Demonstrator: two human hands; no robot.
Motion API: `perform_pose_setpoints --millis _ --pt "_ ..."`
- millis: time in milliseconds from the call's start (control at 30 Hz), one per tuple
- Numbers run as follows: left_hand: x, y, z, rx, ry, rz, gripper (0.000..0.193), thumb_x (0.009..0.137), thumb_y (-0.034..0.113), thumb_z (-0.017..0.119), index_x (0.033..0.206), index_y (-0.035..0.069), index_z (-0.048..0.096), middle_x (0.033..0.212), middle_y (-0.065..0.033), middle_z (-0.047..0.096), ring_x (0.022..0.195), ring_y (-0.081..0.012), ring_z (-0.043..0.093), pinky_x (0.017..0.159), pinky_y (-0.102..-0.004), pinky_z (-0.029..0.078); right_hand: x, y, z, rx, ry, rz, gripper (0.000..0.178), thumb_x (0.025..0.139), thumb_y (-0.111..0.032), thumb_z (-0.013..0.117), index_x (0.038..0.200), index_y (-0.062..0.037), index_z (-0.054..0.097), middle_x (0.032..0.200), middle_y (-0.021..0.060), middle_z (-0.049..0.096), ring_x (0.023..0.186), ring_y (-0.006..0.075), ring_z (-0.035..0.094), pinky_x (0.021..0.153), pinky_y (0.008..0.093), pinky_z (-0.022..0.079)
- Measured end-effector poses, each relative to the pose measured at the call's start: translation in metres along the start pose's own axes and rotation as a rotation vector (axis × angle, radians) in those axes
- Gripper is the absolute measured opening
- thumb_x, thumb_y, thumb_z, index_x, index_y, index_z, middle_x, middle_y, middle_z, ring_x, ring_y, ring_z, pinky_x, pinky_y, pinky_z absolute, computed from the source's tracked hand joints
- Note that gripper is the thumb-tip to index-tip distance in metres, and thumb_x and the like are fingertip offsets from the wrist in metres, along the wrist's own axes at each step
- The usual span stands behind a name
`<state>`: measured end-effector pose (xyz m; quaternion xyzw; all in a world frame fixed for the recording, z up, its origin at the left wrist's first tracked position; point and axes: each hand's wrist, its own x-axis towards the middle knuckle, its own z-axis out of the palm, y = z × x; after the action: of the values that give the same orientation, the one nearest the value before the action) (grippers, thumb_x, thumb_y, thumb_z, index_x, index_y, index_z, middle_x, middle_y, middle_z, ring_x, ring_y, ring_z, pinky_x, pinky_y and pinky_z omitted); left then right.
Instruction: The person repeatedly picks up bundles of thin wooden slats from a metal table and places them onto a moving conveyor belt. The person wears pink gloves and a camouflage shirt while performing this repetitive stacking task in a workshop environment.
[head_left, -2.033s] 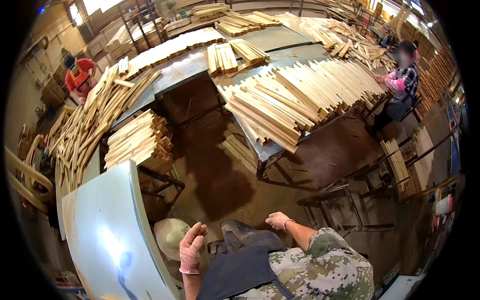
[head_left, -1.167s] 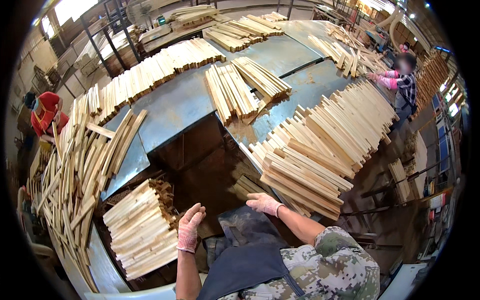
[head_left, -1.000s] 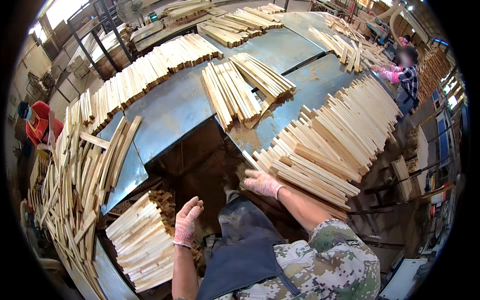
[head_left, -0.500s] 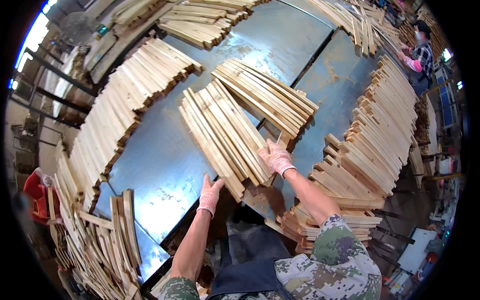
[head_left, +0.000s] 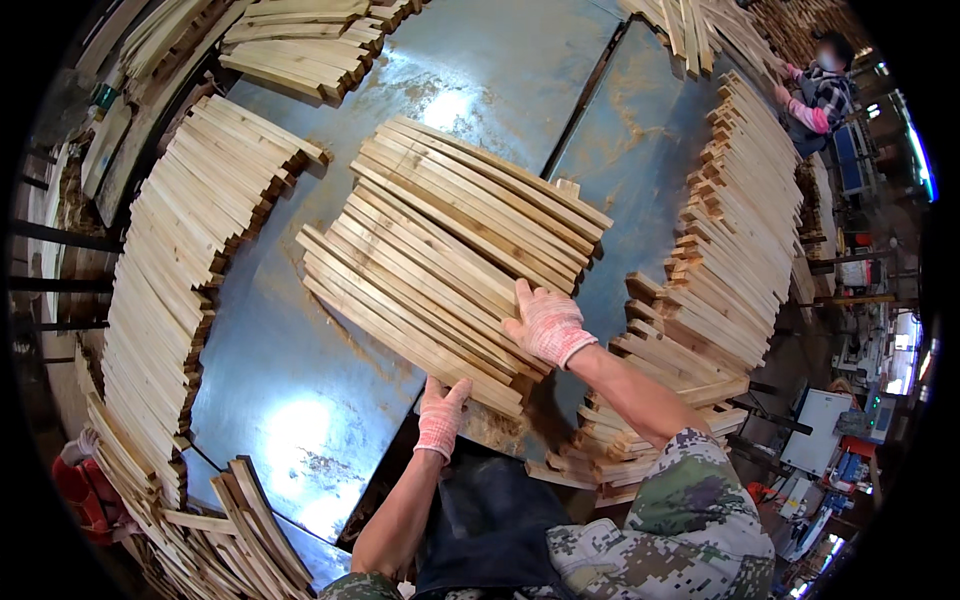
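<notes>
Central fanned stack of pale wooden slats (head_left: 450, 270) lies on the grey-blue metal table (head_left: 290, 390). Left hand (head_left: 441, 417) is open, fingertips on its near edge; right hand (head_left: 546, 325) lies flat on top. Long slat rows flank it left (head_left: 190, 260) and right (head_left: 730, 250). Another person (head_left: 815, 90) stands at the far right.

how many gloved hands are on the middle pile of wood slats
2. The left hand touches the pile's near end; the right hand rests flat on top near its right end. None looks hidden.
</notes>
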<state>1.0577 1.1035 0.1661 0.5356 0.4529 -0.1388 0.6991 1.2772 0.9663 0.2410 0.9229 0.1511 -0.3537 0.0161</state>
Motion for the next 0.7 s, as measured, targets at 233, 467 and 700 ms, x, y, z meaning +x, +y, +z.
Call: perform_pose_setpoints --millis 233,467,700 --pt "0.032 0.002 -0.035 0.202 0.236 0.245 0.092 0.095 0.035 0.079 0.164 -0.001 0.031 0.11 -0.0185 0.077 0.097 -0.0258 0.074 0.085 -0.0391 0.058 0.119 0.022 -0.061 0.064 0.556 -0.175 0.076 0.098 -0.048 0.063 0.158 -0.0053 0.046 0.134 0.023 0.068 0.125 0.041 0.064 0.106 0.0509 0.051" --pt "0.045 0.049 -0.024 0.565 0.248 -0.13 0.134 0.088 0.072 0.069 0.17 0.0 -0.009 0.124 -0.0329 0.073 0.115 -0.0449 0.072 0.099 -0.0473 0.055 0.216 0.032 -0.06 0.23 0.563 0.02 0.068 0.103 -0.06 0.052 0.133 -0.0016 0.069 0.135 0.0282 0.067 0.123 0.0473 0.063 0.105 0.0527 0.05" --pt "0.036 0.057 -0.044 0.564 0.319 -0.103 0.139 0.083 0.062 0.08 0.17 0.001 -0.011 0.145 -0.0333 0.059 0.132 -0.0467 0.062 0.111 -0.0471 0.05 0.184 0.033 -0.037 0.234 0.31 -0.044 0.077 0.102 -0.071 0.046 0.11 -0.0009 0.078 0.116 0.0326 0.07 0.112 0.0486 0.067 0.095 0.0553 0.052"
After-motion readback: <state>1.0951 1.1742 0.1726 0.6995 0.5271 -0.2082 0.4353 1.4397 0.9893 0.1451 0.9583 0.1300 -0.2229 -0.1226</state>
